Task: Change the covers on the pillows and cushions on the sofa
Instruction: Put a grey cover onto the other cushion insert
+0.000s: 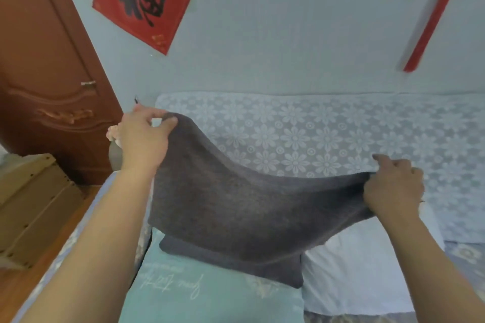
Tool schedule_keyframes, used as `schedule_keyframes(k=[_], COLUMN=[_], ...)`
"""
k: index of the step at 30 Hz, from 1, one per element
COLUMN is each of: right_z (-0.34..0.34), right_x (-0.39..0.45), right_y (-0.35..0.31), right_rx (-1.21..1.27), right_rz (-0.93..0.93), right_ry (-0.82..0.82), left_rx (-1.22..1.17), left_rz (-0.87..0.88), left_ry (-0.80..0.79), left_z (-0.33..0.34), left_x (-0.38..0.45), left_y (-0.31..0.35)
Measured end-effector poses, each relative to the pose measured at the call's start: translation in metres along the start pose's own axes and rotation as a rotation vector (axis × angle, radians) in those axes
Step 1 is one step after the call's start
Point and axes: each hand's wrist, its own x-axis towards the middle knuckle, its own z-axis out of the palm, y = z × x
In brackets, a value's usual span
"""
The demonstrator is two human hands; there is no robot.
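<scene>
A dark grey cushion cover (236, 199) hangs spread in the air above the sofa seat. My left hand (144, 136) pinches its upper left corner, raised high. My right hand (393, 186) grips its right corner, lower down. Below the cover lies a dark grey cushion (236, 262), on top of a light teal pillow with pale script (199, 294). A bare white pillow (362, 265) lies to the right of them, partly behind my right forearm.
The sofa back (328, 139) wears a white floral lace throw. A brown door (47, 86) stands at the left, with a beige cabinet (31, 204) below it. Red paper decorations (141, 0) hang on the pale blue wall.
</scene>
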Motion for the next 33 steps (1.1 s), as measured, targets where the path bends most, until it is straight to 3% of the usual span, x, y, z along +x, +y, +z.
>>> schedule_keyframes(k=[2,4,6,8,10,12,14,17,18,20,23,24,26,29,31,33], right_z=[-0.01,-0.021,-0.028,-0.04,-0.053,-0.061,-0.056,-0.037,-0.032,-0.026,-0.038,-0.037,-0.039,-0.049,-0.051,-0.05], right_x=[-0.015,-0.044,-0.061,-0.057,-0.047,-0.033,-0.017,-0.004,-0.009,-0.024,-0.062,-0.07,-0.074,-0.061,-0.053,-0.051], right_y=[-0.045,-0.102,-0.139,-0.147,-0.14,-0.128,-0.111,-0.072,-0.065,-0.063,-0.099,-0.106,-0.112,-0.09,-0.069,-0.056], right_rx=[0.171,0.518,0.685,0.839,1.028,1.075,1.001,0.709,0.5,0.264,0.495,0.557,0.767,1.019,0.934,0.772], right_rz=[-0.309,-0.591,-0.718,-0.592,-0.436,-0.312,-0.109,0.144,0.107,-0.151,-0.504,-0.586,-0.526,-0.238,-0.245,-0.328], right_ry=[-0.237,-0.562,-0.503,-0.37,-0.316,-0.213,-0.091,0.0,-0.009,-0.103,-0.553,-0.604,-0.518,-0.367,-0.447,-0.591], left_rx=[0.128,0.038,0.015,-0.065,-0.085,0.136,0.246,-0.016,-0.182,-0.322,-0.257,-0.302,-0.349,-0.173,-0.106,-0.06], left_rz=[0.24,0.502,0.69,0.548,0.274,0.185,0.129,-0.013,-0.063,-0.018,0.275,0.301,0.259,0.205,0.185,0.29], left_ry=[-0.226,-0.458,-0.487,-0.586,-0.842,-1.034,-0.937,-0.665,-0.623,-0.657,-0.764,-0.754,-0.756,-0.796,-0.664,-0.575], left_z=[0.005,0.02,0.039,0.046,0.045,0.037,0.024,0.0,-0.004,-0.004,0.022,0.031,0.043,0.053,0.055,0.057], left_x=[-0.025,-0.061,-0.09,-0.1,-0.102,-0.104,-0.103,-0.091,-0.086,-0.082,-0.097,-0.104,-0.114,-0.132,-0.136,-0.134], left_y=[0.039,0.072,0.076,0.053,0.014,-0.028,-0.06,-0.062,-0.051,-0.015,0.039,0.05,0.055,0.018,-0.007,-0.018])
